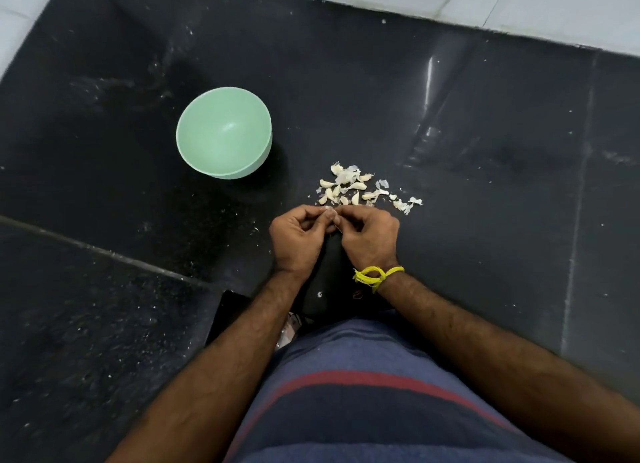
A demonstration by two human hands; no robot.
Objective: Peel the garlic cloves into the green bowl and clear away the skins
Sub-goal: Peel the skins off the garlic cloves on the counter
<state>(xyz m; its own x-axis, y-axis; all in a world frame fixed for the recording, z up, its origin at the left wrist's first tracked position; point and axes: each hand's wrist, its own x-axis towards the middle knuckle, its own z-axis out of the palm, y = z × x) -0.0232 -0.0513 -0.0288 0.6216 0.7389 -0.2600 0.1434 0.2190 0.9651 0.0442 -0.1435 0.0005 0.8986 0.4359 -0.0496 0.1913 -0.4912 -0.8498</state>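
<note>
An empty pale green bowl (224,133) stands on the black stone counter (485,202), to the left of and beyond my hands. A small heap of garlic cloves (346,188) mixed with papery skins lies just beyond my fingertips, and loose skins (407,204) trail off to its right. My left hand (299,239) and my right hand (369,235) meet fingertip to fingertip and pinch one small garlic clove (331,216) between them. My fingers hide nearly all of that clove.
White tiled wall (519,1) borders the counter at the far side. A seam (104,251) crosses the counter on the left. A yellow thread is tied on my right wrist (375,275). Small white flecks dot the stone.
</note>
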